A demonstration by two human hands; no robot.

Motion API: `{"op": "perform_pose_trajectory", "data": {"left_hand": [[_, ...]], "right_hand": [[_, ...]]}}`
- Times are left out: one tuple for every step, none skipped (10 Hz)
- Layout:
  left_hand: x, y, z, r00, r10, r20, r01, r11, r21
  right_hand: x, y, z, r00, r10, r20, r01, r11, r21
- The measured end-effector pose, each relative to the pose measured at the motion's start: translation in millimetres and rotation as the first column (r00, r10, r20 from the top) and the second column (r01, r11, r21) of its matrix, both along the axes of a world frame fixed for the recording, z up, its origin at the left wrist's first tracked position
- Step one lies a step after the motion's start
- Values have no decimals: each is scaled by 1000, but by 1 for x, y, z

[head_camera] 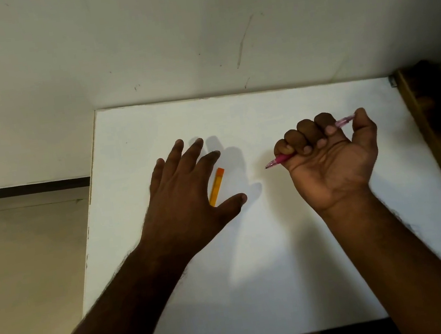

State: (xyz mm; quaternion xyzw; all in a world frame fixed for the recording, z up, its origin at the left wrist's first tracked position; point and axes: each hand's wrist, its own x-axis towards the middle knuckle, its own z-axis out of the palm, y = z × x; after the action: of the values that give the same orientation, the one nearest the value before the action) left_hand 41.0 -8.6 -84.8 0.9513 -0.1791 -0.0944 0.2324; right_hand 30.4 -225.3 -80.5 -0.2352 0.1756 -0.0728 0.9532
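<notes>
Fingers [308, 133] of my right hand [332, 162] curl round the pink pen [279, 160]; its long axis runs left-right, tip pointing left and slightly near. My left hand [187, 199] is spread open, and the orange stick [217, 185] lies between its forefinger and thumb.

plain indoor room, home or office unclear: white desk [287, 285] against scuffed wall [166, 32], wooden frame [434, 142] beside it.

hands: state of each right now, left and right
Left hand: open, fingers spread over the orange stick, holding nothing.
Right hand: closed round the pink pen, palm up.
</notes>
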Motion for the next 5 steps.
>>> {"op": "perform_pose_trajectory", "data": {"left_hand": [[0,0,0,1000,-1,0,0,1000,3],[0,0,0,1000,1,3,-1,1000,4],[0,0,-1,1000,-2,5,2,1000,7],[0,0,-1,1000,-2,3,2,1000,0],[0,0,-1,1000,-2,2,2,1000,5]], "right_hand": [[0,0,0,1000,1,-10,-1,1000,-18],[0,0,1,1000,20,-3,-20,1000,-16],[0,0,1,997,76,22,-76,997,-18],[1,1,1,994,100,34,-99,995,-28],[1,0,2,994,101,32,-101,995,-19]]}}
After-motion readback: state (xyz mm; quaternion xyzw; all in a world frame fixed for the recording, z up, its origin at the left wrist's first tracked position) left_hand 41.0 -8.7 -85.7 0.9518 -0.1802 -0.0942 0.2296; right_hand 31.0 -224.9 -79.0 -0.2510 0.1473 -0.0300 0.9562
